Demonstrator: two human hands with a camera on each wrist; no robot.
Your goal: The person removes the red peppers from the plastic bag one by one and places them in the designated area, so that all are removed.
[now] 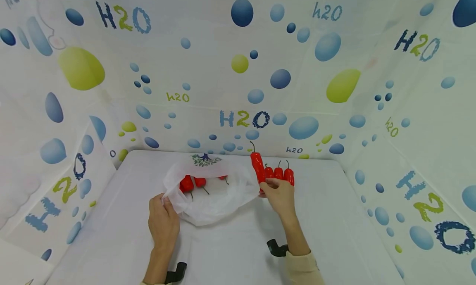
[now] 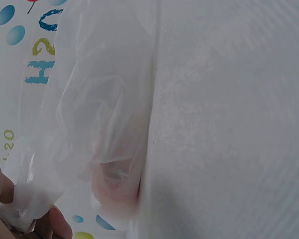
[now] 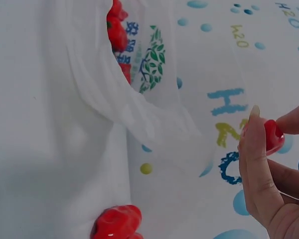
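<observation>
A white translucent plastic bag (image 1: 208,212) lies on the table with its mouth facing me and several red peppers (image 1: 187,183) inside. My left hand (image 1: 163,221) pinches the left edge of that mouth between thumb and fingers; the gathered film (image 2: 32,201) shows in the left wrist view. My right hand (image 1: 280,196) holds a long, glossy red chili pepper (image 1: 257,163) near its lower end, stem up, beside the bag's right edge. In the right wrist view, thumb and fingertips pinch the chili (image 3: 275,137). Other red peppers (image 1: 288,175) sit in a row just behind this hand.
The white table (image 1: 230,256) has a back edge close behind the bag. Patterned sheets (image 1: 208,70) with blue and green drops stand behind and on both sides. Black wrist mounts (image 1: 277,248) protrude from both wrists.
</observation>
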